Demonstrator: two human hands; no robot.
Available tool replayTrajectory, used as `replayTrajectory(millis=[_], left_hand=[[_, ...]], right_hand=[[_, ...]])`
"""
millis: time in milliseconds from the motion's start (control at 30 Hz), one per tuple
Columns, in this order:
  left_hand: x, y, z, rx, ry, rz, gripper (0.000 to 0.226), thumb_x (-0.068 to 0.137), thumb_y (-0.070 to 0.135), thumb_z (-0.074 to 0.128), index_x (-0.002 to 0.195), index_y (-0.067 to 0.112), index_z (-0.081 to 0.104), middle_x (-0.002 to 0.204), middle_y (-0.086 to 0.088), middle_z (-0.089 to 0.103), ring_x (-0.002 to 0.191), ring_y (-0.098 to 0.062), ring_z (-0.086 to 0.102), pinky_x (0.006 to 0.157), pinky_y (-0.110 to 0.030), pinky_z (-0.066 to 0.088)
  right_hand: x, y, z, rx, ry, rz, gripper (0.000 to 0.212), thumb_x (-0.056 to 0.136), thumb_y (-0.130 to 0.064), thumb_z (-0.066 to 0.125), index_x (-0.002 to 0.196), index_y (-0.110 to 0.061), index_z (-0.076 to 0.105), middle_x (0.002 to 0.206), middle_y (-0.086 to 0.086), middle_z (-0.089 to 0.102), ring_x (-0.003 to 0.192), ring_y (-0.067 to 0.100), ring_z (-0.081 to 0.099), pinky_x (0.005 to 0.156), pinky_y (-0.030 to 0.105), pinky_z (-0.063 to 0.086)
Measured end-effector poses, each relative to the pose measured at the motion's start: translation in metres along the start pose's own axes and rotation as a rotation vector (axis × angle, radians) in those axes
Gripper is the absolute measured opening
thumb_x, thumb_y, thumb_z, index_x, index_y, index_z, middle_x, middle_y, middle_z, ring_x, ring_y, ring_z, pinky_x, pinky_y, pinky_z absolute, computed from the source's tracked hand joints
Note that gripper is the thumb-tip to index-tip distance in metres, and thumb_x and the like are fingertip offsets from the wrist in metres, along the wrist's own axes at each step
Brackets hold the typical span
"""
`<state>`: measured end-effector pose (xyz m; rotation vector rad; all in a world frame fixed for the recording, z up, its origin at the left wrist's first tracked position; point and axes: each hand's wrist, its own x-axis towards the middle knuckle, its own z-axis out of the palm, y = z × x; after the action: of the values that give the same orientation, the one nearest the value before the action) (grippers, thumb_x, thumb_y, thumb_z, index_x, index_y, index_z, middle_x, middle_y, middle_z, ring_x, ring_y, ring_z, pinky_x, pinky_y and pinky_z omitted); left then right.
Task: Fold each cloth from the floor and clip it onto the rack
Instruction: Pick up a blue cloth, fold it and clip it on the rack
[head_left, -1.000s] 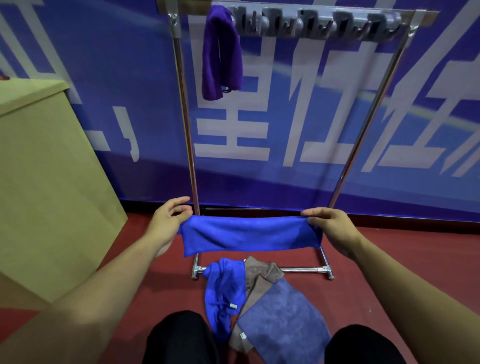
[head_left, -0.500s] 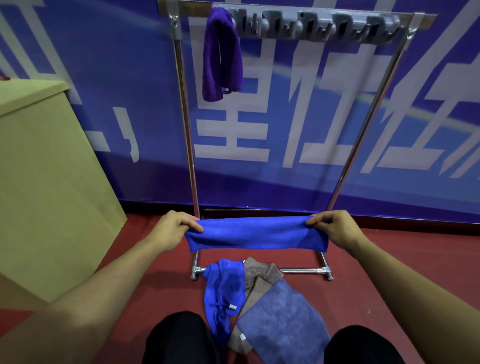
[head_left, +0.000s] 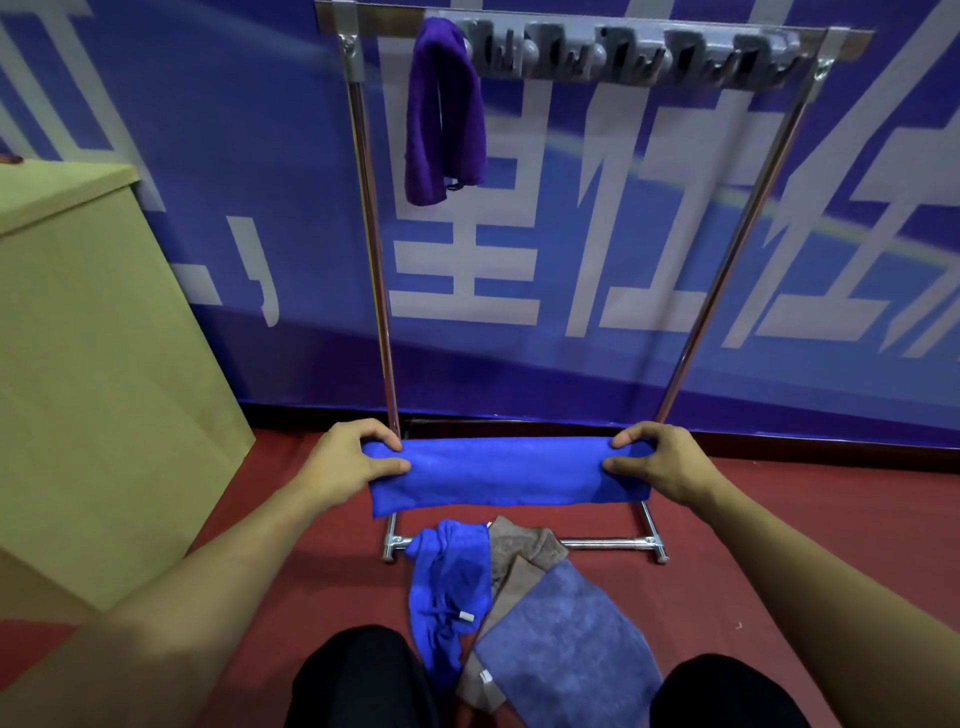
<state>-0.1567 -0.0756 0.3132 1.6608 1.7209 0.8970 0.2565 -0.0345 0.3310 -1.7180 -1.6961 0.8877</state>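
Your left hand (head_left: 347, 462) pinches one end of a folded, fuzzy royal-blue microfibre cloth (head_left: 506, 477), fingers curled over its top edge; your right hand (head_left: 655, 464) grips the other end likewise, stretching it into a flat horizontal band before the chrome tube rack (head_left: 382, 291). A plush purple cloth (head_left: 444, 111) hangs clipped above; crumpled blue (head_left: 449, 592), brown (head_left: 519, 558) and slate-blue cloths (head_left: 563, 660) lie on the red floor (head_left: 779, 499).

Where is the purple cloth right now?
Head view, upper centre: the purple cloth hangs at the left end of the rack's clip bar, beside the left upright pole.
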Motion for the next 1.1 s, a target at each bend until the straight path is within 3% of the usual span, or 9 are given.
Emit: replayTrajectory(millis=[100, 200, 267, 367, 600, 700, 867, 967, 1100], left_hand=[[0.001, 0.001, 0.003, -0.025, -0.020, 0.005, 0.026, 0.071, 0.013, 0.090, 0.075, 0.019, 0.065, 0.074, 0.003, 0.067, 0.065, -0.008, 0.056, 0.064, -0.025, 0.045], [0.002, 0.002, 0.001, -0.178, -0.047, -0.055, 0.030, 0.075, 0.006, 0.086, 0.092, 0.013, 0.062, 0.077, -0.016, 0.070, 0.068, -0.015, 0.060, 0.064, -0.025, 0.050], [0.001, 0.005, -0.001, -0.315, -0.022, -0.127, 0.035, 0.078, 0.004, 0.083, 0.104, 0.011, 0.062, 0.083, -0.016, 0.072, 0.072, -0.016, 0.066, 0.067, -0.021, 0.054], [0.001, 0.007, 0.000, -0.502, 0.054, -0.177, 0.033, 0.081, 0.005, 0.080, 0.110, 0.011, 0.063, 0.094, -0.014, 0.074, 0.085, -0.022, 0.070, 0.079, -0.031, 0.057], [0.004, 0.013, 0.014, -0.629, 0.272, -0.241, 0.027, 0.079, 0.010, 0.082, 0.104, 0.005, 0.073, 0.104, -0.019, 0.075, 0.090, -0.024, 0.070, 0.091, -0.038, 0.056], [0.005, 0.019, 0.016, -0.697, 0.304, -0.273, 0.022, 0.078, 0.013, 0.084, 0.098, 0.005, 0.076, 0.099, -0.018, 0.077, 0.095, -0.031, 0.073, 0.093, -0.045, 0.058], [0.007, 0.039, 0.017, -0.518, 0.223, -0.119, 0.013, 0.080, 0.014, 0.083, 0.091, 0.012, 0.077, 0.089, -0.009, 0.078, 0.080, -0.015, 0.070, 0.081, -0.032, 0.058], [0.009, 0.055, 0.017, -0.349, 0.090, 0.021, 0.012, 0.077, 0.012, 0.085, 0.087, 0.013, 0.077, 0.078, 0.002, 0.077, 0.073, -0.006, 0.068, 0.071, -0.017, 0.054], [0.009, 0.070, 0.021, -0.168, -0.121, 0.098, 0.010, 0.075, 0.014, 0.087, 0.081, 0.017, 0.079, 0.080, 0.000, 0.078, 0.074, -0.003, 0.068, 0.076, -0.020, 0.053]], right_hand=[[-0.001, -0.001, 0.001, -0.024, 0.041, -0.012, 0.026, 0.071, -0.024, 0.091, 0.081, -0.014, 0.069, 0.082, 0.004, 0.070, 0.070, 0.014, 0.062, 0.048, 0.011, 0.043], [-0.004, -0.003, -0.002, 0.055, 0.049, -0.028, 0.025, 0.073, -0.020, 0.090, 0.081, -0.009, 0.068, 0.076, 0.004, 0.069, 0.066, 0.012, 0.060, 0.052, 0.011, 0.046], [-0.005, -0.002, -0.005, 0.138, 0.042, -0.026, 0.025, 0.072, -0.019, 0.090, 0.081, -0.009, 0.068, 0.079, 0.005, 0.071, 0.070, 0.013, 0.063, 0.061, 0.018, 0.053], [-0.007, -0.001, -0.006, 0.269, 0.040, -0.006, 0.025, 0.071, -0.015, 0.090, 0.082, -0.008, 0.069, 0.088, 0.009, 0.075, 0.076, 0.017, 0.069, 0.073, 0.033, 0.059], [-0.005, 0.005, 0.003, 0.358, 0.083, 0.001, 0.035, 0.069, -0.010, 0.090, 0.093, -0.004, 0.065, 0.091, 0.009, 0.072, 0.074, 0.017, 0.066, 0.071, 0.032, 0.060], [-0.005, 0.012, 0.007, 0.291, 0.064, 0.001, 0.040, 0.068, -0.013, 0.092, 0.099, -0.011, 0.067, 0.092, 0.004, 0.072, 0.077, 0.014, 0.065, 0.069, 0.020, 0.057], [-0.007, 0.033, 0.014, 0.000, -0.079, 0.064, 0.033, 0.070, -0.017, 0.091, 0.088, 0.000, 0.068, 0.066, -0.001, 0.061, 0.060, 0.011, 0.052, 0.049, 0.012, 0.040], [-0.010, 0.035, 0.024, -0.022, -0.141, 0.069, 0.038, 0.068, -0.017, 0.092, 0.090, 0.001, 0.068, 0.068, 0.000, 0.060, 0.062, 0.013, 0.051, 0.056, 0.015, 0.043], [-0.018, 0.000, 0.047, 0.138, -0.169, -0.051, 0.034, 0.070, -0.012, 0.090, 0.089, 0.001, 0.066, 0.082, 0.007, 0.067, 0.072, 0.011, 0.057, 0.063, 0.008, 0.045]])
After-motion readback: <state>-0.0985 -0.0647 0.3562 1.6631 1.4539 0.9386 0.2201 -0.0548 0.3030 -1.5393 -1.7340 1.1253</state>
